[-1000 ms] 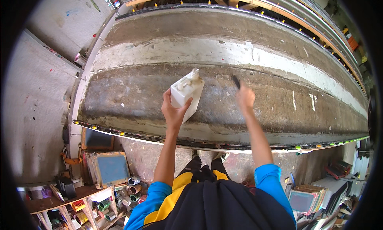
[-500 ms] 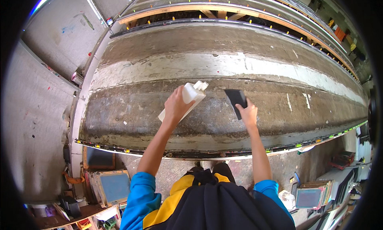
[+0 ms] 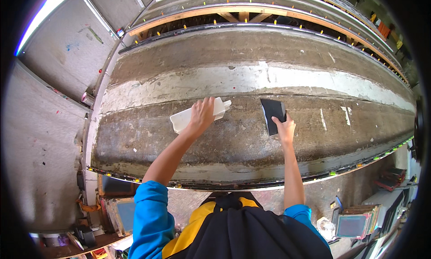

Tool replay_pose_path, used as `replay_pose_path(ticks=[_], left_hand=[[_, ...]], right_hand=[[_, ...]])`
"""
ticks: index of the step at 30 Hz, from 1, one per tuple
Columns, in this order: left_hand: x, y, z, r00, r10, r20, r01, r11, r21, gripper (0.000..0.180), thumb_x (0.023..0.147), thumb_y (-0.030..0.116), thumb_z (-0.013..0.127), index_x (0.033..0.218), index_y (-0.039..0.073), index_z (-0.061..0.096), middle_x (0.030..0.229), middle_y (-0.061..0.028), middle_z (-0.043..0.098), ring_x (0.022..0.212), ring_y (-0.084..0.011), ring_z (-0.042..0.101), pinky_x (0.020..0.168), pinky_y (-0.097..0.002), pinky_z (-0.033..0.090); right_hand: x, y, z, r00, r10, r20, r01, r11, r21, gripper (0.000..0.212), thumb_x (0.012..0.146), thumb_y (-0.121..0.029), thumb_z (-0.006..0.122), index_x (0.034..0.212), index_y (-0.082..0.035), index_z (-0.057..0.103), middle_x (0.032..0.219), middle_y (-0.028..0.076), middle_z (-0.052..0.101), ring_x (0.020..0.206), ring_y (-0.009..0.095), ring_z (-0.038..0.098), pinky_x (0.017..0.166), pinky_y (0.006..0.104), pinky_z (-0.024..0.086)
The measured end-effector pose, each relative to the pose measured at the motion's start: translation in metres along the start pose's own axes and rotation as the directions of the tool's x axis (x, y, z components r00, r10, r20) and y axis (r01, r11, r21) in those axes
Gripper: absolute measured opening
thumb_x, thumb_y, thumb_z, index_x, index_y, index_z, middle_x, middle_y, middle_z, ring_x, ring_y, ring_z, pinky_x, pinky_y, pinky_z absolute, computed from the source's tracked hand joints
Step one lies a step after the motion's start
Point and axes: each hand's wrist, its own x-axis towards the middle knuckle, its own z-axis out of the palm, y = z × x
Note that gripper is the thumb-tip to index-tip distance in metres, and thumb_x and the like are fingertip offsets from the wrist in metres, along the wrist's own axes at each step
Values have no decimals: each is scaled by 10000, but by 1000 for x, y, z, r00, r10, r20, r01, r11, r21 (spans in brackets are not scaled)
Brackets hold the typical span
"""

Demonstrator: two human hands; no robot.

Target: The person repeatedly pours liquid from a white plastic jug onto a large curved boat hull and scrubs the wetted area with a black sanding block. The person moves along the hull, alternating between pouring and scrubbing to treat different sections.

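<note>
My left hand [image 3: 202, 116] is wrapped over the middle of a white plastic bottle [image 3: 181, 120], which is tilted on its side above the table with its nozzle end pointing right. In my right hand [image 3: 284, 126] is a flat black scraper [image 3: 272, 114], gripped at its right edge with the thumb across its face. Both hands are over the near part of a long, stained table [image 3: 242, 142], some distance apart. My left hand hides the bottle's middle.
A pale strip [image 3: 310, 77] runs along the table's length. Its front rail [image 3: 215, 185] carries small yellow and green clips. Framed screens [image 3: 352, 226] stand on the floor at lower right, with another stack [image 3: 123, 214] at lower left. A wall [image 3: 45, 138] borders the left side.
The bottle has swung from a steep slant to nearly level, its nozzle turning toward the right. The scraper has shifted slightly right and shows more of its face.
</note>
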Motion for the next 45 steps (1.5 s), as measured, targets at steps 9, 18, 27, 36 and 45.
replay_pose_path(ticks=[9,18,27,36,45], left_hand=[[7,6,8,999,33,-31,-31,999,36,485,591,145,722,1004,45,488,892,-115,581,846,-313,585,707,-401,475],[1,-35,0,994,-92,66,91,996,16,490,603,194,725,1008,37,497,926,-130,590,853,-315,590,721,-401,474],[-31,-93,-44,901,-431,-46,355,795,-491,648,605,310,762,1116,41,468,1007,-168,589,915,-319,582,761,-392,474],[-92,-160,-56,693,-650,-311,60,483,-874,579,633,147,787,1081,3,449,995,-117,565,920,-194,554,805,-313,444],[-111,-189,-52,597,-704,-384,94,536,-839,582,639,110,782,1099,-3,443,982,-126,571,906,-194,559,784,-299,445]], right_hand=[[16,4,0,998,5,57,-6,1000,12,434,684,-195,702,1028,22,552,851,211,632,800,319,629,719,365,486],[10,-52,45,971,-8,241,122,876,-466,427,809,-162,558,1202,-46,439,893,231,617,853,363,605,758,410,495],[-27,-51,162,889,-446,108,413,675,-611,348,817,-26,485,1150,-11,385,816,220,599,624,306,635,499,363,554],[-33,-68,176,984,-90,154,174,667,-725,339,821,-23,482,1145,22,396,700,211,582,512,248,587,347,288,496],[-88,-136,257,711,-646,277,698,600,-392,212,815,-29,493,1020,14,457,871,190,578,595,202,601,430,289,521]])
